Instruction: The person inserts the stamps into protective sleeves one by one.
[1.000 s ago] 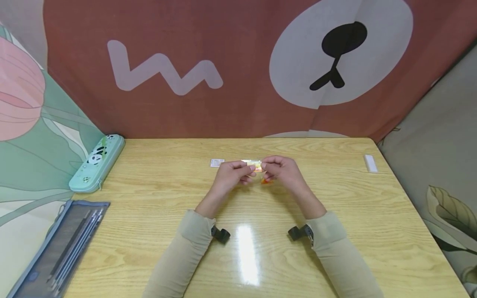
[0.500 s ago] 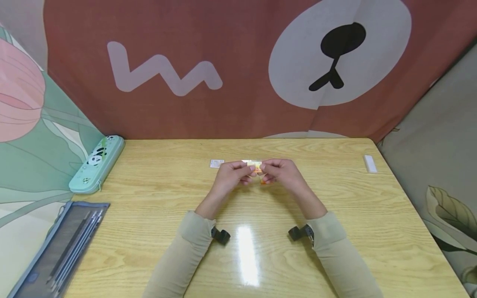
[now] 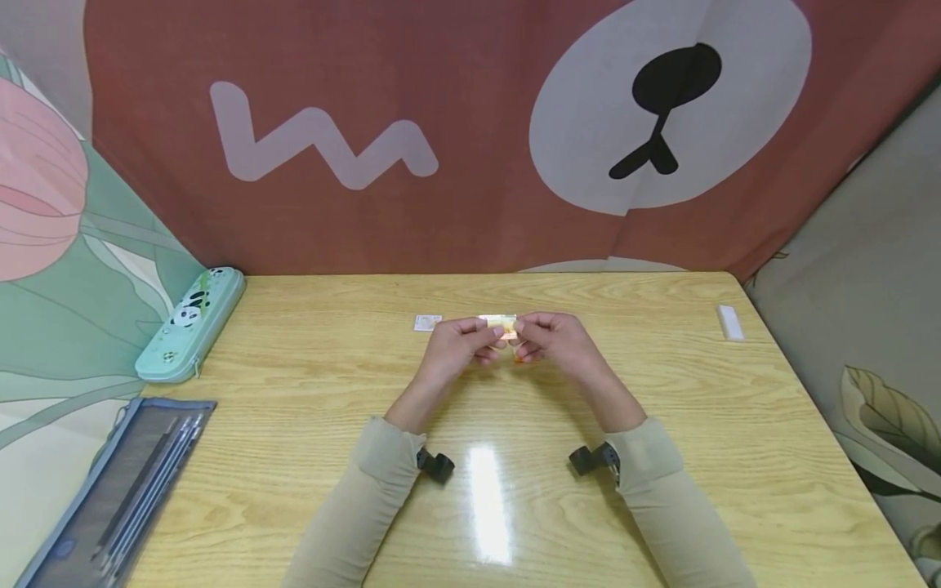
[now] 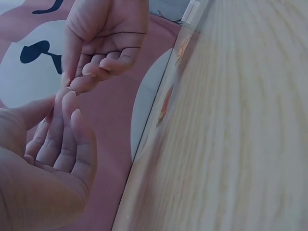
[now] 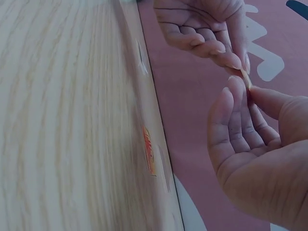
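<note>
Head view: left hand [image 3: 454, 349] and right hand [image 3: 564, 346] pinched a shiny yellow slip [image 3: 501, 322], markings unreadable; toward its eight o'clock, a mesh pouch [image 3: 84, 513] held pencils [image 3: 150, 492].

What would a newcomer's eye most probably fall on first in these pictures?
Probably the big pale muzzle with a black nose, on the reddish backdrop behind the table. Next, the left hand and right hand, pinching a small yellowish piece between them. Then the mint-green panda case at the table's far left.
</note>
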Available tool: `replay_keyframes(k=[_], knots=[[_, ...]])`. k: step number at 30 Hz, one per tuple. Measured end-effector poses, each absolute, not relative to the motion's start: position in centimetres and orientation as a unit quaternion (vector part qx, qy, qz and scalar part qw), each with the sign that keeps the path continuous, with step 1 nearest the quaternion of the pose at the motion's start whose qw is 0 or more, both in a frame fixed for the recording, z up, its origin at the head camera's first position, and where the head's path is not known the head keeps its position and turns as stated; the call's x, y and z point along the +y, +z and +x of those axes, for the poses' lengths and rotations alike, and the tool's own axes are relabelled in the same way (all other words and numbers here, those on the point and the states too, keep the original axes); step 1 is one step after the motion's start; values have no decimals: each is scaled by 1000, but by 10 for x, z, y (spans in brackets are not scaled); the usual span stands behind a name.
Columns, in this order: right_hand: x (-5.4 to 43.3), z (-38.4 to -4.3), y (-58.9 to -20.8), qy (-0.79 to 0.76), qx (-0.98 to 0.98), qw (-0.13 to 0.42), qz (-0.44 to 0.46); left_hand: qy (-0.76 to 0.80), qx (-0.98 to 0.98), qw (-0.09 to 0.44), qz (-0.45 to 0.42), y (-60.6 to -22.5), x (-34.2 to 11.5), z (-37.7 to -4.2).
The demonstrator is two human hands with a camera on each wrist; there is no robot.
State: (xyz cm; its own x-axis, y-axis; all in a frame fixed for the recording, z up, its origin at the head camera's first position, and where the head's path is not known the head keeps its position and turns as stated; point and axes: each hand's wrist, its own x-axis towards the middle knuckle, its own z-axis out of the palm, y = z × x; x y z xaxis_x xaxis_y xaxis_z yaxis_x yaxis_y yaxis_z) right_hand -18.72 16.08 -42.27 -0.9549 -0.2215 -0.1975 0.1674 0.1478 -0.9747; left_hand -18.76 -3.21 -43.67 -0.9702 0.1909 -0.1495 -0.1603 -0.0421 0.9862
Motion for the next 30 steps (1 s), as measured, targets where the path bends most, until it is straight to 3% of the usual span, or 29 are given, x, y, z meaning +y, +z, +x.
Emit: replay_keyframes(k=[30], knots=[[172,-189,-421,-662,728,166,-60,720,683,126,17,-435,-34,-188]])
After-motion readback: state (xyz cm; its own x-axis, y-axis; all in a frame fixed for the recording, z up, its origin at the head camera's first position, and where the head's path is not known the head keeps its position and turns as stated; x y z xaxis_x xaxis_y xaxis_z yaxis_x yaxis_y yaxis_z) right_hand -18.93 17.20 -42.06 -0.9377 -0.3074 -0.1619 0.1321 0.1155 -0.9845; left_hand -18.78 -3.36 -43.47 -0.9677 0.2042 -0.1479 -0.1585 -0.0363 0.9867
